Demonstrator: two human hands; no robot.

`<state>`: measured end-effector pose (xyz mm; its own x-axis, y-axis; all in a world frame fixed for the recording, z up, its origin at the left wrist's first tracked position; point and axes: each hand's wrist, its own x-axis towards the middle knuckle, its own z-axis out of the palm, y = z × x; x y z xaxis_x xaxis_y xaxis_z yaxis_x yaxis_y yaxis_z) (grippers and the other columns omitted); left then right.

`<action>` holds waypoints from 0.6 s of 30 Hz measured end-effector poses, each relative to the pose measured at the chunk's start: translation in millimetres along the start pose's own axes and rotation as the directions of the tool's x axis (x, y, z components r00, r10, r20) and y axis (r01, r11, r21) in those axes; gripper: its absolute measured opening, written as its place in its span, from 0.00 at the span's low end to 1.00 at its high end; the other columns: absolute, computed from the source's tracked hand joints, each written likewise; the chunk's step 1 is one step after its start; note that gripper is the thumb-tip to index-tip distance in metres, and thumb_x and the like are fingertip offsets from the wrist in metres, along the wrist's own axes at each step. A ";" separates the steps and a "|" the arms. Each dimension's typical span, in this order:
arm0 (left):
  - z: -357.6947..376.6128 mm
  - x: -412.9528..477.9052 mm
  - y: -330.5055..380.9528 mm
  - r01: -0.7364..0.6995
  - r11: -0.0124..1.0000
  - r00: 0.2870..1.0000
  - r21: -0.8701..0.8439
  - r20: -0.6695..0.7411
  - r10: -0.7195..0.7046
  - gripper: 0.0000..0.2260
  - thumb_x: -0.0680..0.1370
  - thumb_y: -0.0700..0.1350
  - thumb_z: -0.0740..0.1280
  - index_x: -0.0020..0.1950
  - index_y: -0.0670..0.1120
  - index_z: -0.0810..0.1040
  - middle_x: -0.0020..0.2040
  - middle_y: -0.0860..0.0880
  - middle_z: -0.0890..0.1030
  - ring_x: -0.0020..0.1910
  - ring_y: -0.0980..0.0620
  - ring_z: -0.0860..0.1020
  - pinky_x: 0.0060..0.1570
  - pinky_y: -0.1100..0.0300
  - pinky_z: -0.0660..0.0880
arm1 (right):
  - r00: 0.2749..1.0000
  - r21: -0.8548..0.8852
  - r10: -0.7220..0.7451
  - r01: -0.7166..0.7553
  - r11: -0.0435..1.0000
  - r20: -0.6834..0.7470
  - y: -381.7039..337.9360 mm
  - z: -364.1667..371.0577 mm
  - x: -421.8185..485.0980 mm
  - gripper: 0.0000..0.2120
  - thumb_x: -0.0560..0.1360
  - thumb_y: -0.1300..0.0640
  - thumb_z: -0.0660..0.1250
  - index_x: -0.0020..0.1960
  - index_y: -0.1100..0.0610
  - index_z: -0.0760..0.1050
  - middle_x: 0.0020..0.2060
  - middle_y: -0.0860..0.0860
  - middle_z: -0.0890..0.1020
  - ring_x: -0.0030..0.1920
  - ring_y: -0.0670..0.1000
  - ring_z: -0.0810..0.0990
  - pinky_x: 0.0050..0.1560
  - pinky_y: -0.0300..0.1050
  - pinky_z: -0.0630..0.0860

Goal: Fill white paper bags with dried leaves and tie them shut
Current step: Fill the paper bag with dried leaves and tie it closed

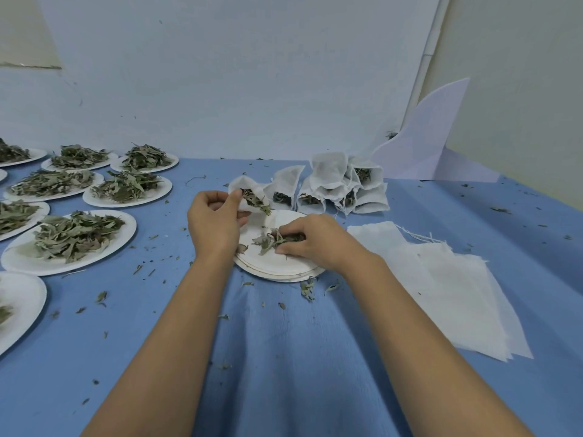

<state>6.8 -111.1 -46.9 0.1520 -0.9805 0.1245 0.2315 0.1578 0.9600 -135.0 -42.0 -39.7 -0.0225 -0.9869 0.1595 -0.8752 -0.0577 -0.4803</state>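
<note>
My left hand (pixel 214 220) grips the mouth of a white paper bag (pixel 241 186) and holds it open above a stack of white plates (pixel 277 269). Dried leaves (pixel 257 201) stick out of the bag's mouth. My right hand (pixel 310 239) lies on the top plate with its fingers curled round a small clump of dried leaves (pixel 273 241). A flat pile of empty white bags (pixel 441 279) lies to the right of the plates.
Several filled white bags (pixel 334 187) are heaped behind the plates. Several white plates piled with dried leaves (pixel 75 238) cover the left of the blue table (pixel 284 357). Leaf crumbs are scattered about. A white board (pixel 426 143) leans on the wall at the back right.
</note>
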 end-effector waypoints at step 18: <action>-0.7 -8.8 -2.4 -0.186 0.938 0.982 0.291 0.015 0.190 0.10 0.76 0.44 0.70 0.38 0.52 0.72 0.39 0.55 0.78 0.38 0.53 0.81 0.40 0.60 0.75 | 0.848 0.679 0.345 0.024 0.734 -0.402 -6.6 -6.2 5.5 0.07 0.71 0.65 0.72 0.48 0.59 0.84 0.36 0.50 0.83 0.34 0.44 0.78 0.39 0.34 0.76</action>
<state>5.6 -102.8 -50.4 0.1787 -0.9343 0.3085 -0.0910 0.2965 0.9507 -132.4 -46.2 -30.3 -0.5150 -0.7966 0.3166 -0.3144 -0.1681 -0.9343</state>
